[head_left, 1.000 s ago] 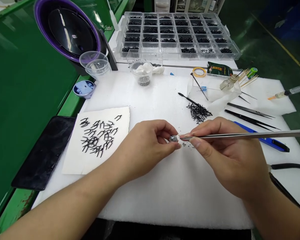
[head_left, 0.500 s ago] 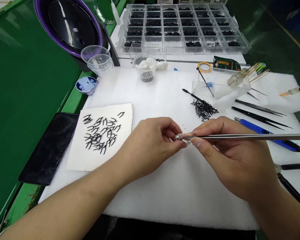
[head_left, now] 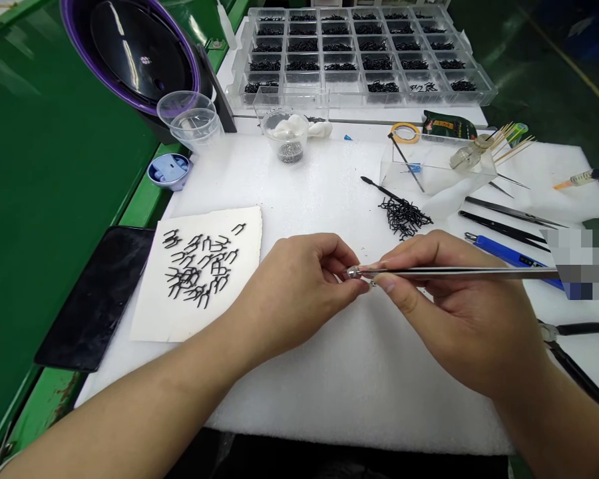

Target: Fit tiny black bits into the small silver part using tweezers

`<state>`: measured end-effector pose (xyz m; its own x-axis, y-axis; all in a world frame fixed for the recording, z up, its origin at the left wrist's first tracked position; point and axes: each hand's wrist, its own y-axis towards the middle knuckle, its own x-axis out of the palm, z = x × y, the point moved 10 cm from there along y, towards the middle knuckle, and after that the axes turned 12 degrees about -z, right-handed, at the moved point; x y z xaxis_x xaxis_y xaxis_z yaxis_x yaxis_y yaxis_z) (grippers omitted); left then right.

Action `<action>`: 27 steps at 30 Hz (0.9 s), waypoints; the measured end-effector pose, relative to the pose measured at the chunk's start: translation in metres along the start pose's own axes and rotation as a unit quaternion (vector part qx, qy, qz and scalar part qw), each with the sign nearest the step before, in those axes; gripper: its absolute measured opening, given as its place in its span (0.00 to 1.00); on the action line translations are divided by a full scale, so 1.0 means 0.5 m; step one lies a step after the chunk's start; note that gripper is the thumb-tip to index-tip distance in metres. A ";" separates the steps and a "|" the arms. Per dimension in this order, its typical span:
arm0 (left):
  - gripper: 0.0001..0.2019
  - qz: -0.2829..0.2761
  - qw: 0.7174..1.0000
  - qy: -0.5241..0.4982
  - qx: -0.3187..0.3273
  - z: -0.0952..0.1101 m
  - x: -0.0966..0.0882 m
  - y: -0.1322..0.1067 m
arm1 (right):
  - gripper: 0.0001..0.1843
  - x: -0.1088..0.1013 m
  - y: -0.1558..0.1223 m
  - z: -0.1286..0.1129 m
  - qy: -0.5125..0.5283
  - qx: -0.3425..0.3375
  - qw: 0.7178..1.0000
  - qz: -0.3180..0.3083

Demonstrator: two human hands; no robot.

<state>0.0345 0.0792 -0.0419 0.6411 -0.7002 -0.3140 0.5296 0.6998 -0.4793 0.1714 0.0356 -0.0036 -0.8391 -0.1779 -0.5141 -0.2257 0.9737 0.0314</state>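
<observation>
My left hand (head_left: 299, 293) is closed in a pinch at the middle of the white foam mat (head_left: 329, 399), its fingertips meeting a small silver bead (head_left: 352, 271). My right hand (head_left: 459, 313) grips long metal tweezers (head_left: 479, 272) that lie level and point left, their tip at the bead. Both hands hover just above the mat and touch at the fingertips. A loose pile of small black hooked parts (head_left: 404, 216) lies just behind my right hand. More black parts (head_left: 197, 266) are spread on a white paper sheet (head_left: 150, 319) to the left.
A clear compartment box (head_left: 359, 60) of black parts stands at the back, with plastic cups (head_left: 190, 123), a purple-rimmed bowl (head_left: 130, 50) and a small dish of beads (head_left: 289, 143). A dark phone (head_left: 94, 299) lies left. Tweezers, a blue knife (head_left: 509, 249), a clear box (head_left: 436, 169) and pliers (head_left: 579, 359) crowd the right.
The bead and tweezer tip have risen slightly and my left fingertips have closed around them. The view has tilted a little; both hands stay in place.
</observation>
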 end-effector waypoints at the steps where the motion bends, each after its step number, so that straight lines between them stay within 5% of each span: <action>1: 0.08 0.000 1.000 0.001 0.000 0.000 0.000 0.000 | 0.02 0.000 0.000 -0.001 0.000 -0.002 1.000 -0.001; 16: 0.07 0.008 0.999 0.025 0.024 0.001 0.001 -0.001 | 0.03 0.004 0.001 -0.005 -0.004 -0.017 1.000 -0.009; 27: 0.10 -0.042 0.998 -0.030 0.035 -0.003 0.016 -0.007 | 0.03 0.001 0.003 0.000 -0.006 -0.014 1.000 -0.009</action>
<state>0.0369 0.0707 -0.0441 0.6242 -0.7481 -0.2252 0.6185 0.6493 -0.4426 0.1705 0.0368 -0.0037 -0.8291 -0.1935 -0.5245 -0.2547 0.9659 0.0464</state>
